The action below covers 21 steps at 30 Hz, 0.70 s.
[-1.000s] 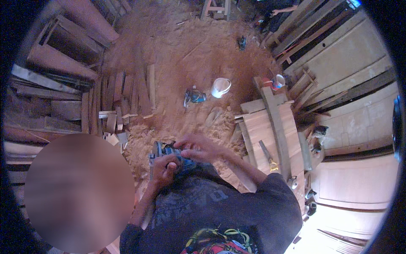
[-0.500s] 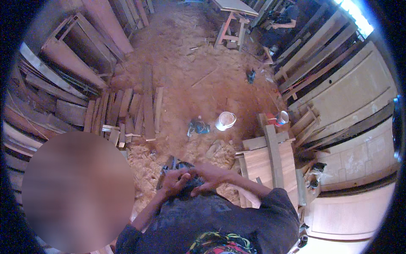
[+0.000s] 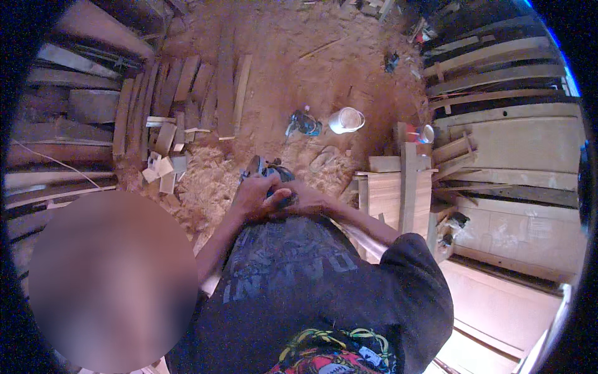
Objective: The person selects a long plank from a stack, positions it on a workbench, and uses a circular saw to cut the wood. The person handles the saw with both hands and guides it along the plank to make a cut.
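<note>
- Blue power tool point(image 3: 280, 174): centre of the frame.
- Hands together there: left hand point(image 3: 254, 196) clasped on it; right hand point(image 3: 306, 199) blurred, grip cannot be told.
- White bucket point(image 3: 346, 121): upper middle, on the floor point(image 3: 274, 81).

Two hands point(image 3: 254, 196), one held tool point(image 3: 280, 174)

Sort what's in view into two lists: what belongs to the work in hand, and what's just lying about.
In hand:
blue tool, with left hand and right hand at it

Apparently just lying about:
white bucket
second blue tool
wood offcuts
long boards
</note>
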### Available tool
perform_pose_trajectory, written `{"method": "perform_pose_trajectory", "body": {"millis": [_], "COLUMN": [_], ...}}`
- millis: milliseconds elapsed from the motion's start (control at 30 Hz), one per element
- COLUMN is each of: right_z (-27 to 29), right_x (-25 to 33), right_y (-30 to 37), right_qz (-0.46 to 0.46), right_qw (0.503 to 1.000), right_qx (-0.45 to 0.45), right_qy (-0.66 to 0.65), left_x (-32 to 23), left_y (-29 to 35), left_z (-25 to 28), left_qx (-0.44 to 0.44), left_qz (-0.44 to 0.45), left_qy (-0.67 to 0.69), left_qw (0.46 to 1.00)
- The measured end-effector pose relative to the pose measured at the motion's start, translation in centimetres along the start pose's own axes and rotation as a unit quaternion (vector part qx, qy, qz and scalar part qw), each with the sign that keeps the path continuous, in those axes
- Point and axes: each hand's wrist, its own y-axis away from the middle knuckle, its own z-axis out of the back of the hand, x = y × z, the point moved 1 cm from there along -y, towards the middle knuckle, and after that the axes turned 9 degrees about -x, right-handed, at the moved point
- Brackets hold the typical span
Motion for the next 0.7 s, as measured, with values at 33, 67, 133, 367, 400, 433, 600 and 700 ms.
{"method": "perform_pose_trajectory", "body": {"millis": [33, 67, 133, 367, 400, 433, 600, 700], "right_z": [-0.7, -1.5, -2.5, -1.0, -0.4, 0.2, 3.2, 6.4], "right_x": [-0.7, -1.9, -4.4, 3.7, 4.0, 4.5, 0.8, -4.3], "right_y": [-0.5, -1.1, -2.1, -4.3, -4.4, -4.5, -8.8, -11.6], "right_qz": [-0.021, -0.04, -0.038, -0.133, -0.148, -0.161, -0.159, -0.075], "right_qw": [1.0, 0.999, 0.999, 0.986, 0.983, 0.98, 0.965, 0.962], "right_qx": [-0.002, -0.006, -0.034, -0.086, -0.1, -0.114, -0.111, -0.171], "right_qy": [0.0, 0.006, 0.012, -0.046, -0.043, -0.037, -0.179, -0.198], "left_x": [0.7, 1.1, 1.4, 9.6, 9.1, 8.9, 15.9, 19.2], "left_y": [-0.1, -0.1, 0.2, 1.8, 1.9, 2.2, 4.2, 5.7], "left_z": [0.5, 0.9, 1.4, 4.7, 5.8, 6.5, 5.8, 1.8], "left_qx": [-0.004, -0.016, -0.051, -0.23, -0.248, -0.263, -0.289, -0.301], "left_qz": [-0.012, -0.004, -0.004, 0.109, 0.17, 0.232, 0.258, 0.279], "left_qy": [-0.017, -0.032, -0.06, -0.029, 0.027, 0.082, 0.08, 0.124], "left_qw": [1.0, 0.999, 0.997, 0.967, 0.953, 0.933, 0.919, 0.903]}}
